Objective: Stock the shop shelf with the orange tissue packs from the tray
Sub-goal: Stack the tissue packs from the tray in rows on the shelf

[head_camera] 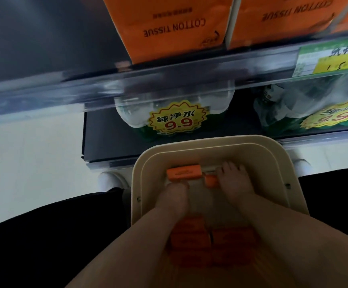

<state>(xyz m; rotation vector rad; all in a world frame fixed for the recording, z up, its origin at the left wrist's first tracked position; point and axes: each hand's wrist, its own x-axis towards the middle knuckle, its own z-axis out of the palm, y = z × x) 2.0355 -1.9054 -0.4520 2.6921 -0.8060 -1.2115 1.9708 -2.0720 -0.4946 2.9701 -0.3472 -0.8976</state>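
A beige tray [272, 159] sits on the floor between my knees. Inside it, at the far end, lies an orange tissue pack [184, 173], and my left hand [175, 196] reaches its near edge with curled fingers. My right hand [234, 179] grips a second orange pack [210, 180] beside it, which is mostly covered by the fingers. More orange packs [189, 231] lie at the tray's near end, under my forearms. On the shelf above stand two large orange COTTON TISSUE packs [173, 28].
The shelf's clear front rail [169, 80] runs across, with a price label [331, 61] at the right. Below it stand bottled-water packs with yellow 9.9 stickers [177, 121]. White floor [34, 152] lies to the left. My dark trouser legs flank the tray.
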